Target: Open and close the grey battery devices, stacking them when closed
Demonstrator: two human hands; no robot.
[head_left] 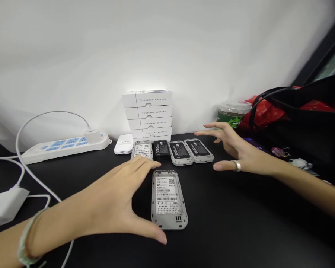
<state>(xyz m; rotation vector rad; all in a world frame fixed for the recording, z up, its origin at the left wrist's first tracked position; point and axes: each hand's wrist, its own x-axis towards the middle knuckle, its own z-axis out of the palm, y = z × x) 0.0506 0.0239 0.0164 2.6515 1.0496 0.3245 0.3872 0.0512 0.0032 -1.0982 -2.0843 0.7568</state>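
Note:
A grey-framed device housing with its back off (pixel 169 199) lies flat on the black table, its label and codes facing up and its battery bay bare. My left hand (pixel 114 197) is open beside it, thumb near its lower edge and fingers near its upper left corner. My right hand (pixel 236 150), with a ring, hovers open and holds nothing. Nearest to it is a housing fitted with a black battery (pixel 198 149). A similar housing with battery (pixel 181 152) lies left of that, then a dark 3000mAh battery (pixel 161 149). Another label-side-up housing (pixel 142 147) is partly hidden by my left hand.
Several white boxes (pixel 155 111) stand stacked against the wall. Left of them lies a small pile of white covers (pixel 123 144). A white power strip (pixel 64 147), cables and a white adapter (pixel 7 204) occupy the left. A lidded cup (pixel 231 113) and black bag (pixel 321 126) stand right.

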